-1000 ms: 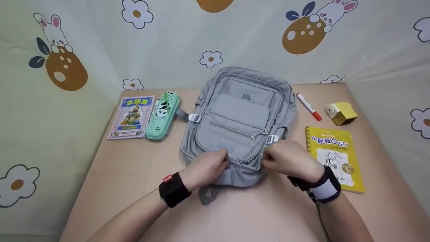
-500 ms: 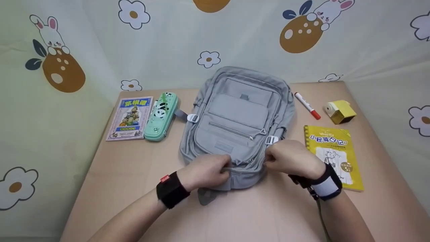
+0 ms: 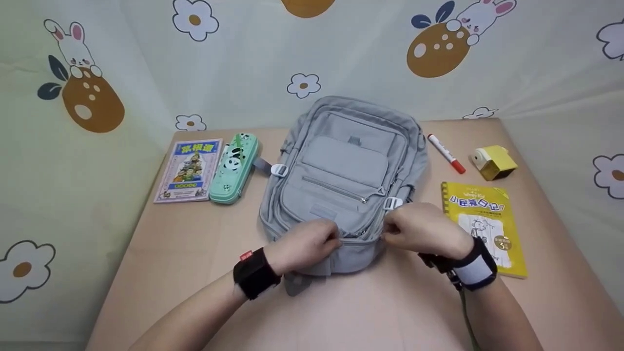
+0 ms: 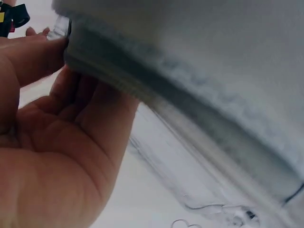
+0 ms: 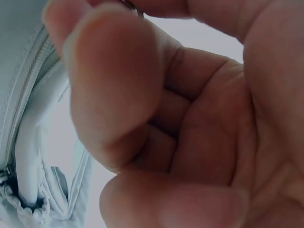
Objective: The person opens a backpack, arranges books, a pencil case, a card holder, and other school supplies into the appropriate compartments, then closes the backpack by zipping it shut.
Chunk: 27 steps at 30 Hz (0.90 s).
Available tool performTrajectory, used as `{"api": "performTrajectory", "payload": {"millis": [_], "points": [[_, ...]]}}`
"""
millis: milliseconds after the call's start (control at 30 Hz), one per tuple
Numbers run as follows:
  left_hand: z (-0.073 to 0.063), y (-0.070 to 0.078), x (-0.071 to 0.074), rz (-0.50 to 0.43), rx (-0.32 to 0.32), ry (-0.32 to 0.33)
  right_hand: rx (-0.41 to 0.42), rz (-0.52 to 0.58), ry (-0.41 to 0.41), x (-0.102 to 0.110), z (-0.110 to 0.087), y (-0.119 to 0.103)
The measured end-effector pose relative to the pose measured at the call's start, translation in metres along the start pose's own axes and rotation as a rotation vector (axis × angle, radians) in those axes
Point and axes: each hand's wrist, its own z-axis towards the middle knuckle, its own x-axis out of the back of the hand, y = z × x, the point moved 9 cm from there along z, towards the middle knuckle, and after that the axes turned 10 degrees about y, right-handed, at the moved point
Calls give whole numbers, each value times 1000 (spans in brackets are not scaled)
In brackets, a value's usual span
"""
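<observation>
A grey backpack [image 3: 346, 168] lies front side up in the middle of the table, its bottom towards me. My left hand [image 3: 307, 243] pinches the fabric edge near its bottom. The left wrist view shows thumb and fingers on either side of that fabric edge [image 4: 102, 76], with a dark gap above it. At the lower right corner my right hand [image 3: 424, 231] has its fingers curled beside the zipper. A bit of dark metal, like a zipper pull [image 5: 130, 4], shows between its fingertips in the right wrist view; most of it is hidden.
Left of the backpack lie a green panda pencil case [image 3: 235, 168] and a pink-bordered book [image 3: 190, 170]. To the right are a red-capped marker [image 3: 446, 153], a yellow box-shaped object [image 3: 495, 163] and a yellow book [image 3: 487, 229]. A patterned cloth [image 3: 356, 53] hangs behind.
My left hand has shifted slightly right along the backpack's bottom edge, and the fabric there has moved a little. The right hand stays near the same corner.
</observation>
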Motion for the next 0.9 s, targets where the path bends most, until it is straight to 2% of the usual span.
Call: {"api": "performTrajectory", "payload": {"millis": [133, 300, 500, 667, 767, 900], "points": [[0, -1, 2, -13, 1, 46, 20, 11, 3, -1, 0, -7], [0, -2, 2, -21, 19, 54, 53, 43, 39, -7, 4, -20], [1, -5, -1, -41, 55, 54, 82, 57, 147, -15, 8, -42], [0, -4, 0, -50, 42, 62, 104, 4, 211, -20, 10, -56], [-2, -4, 0, -79, 38, 51, 94, -19, 226, -19, 10, -55], [-6, -6, 2, -92, 26, 6, 82, -15, 207, -20, 9, -52]]}}
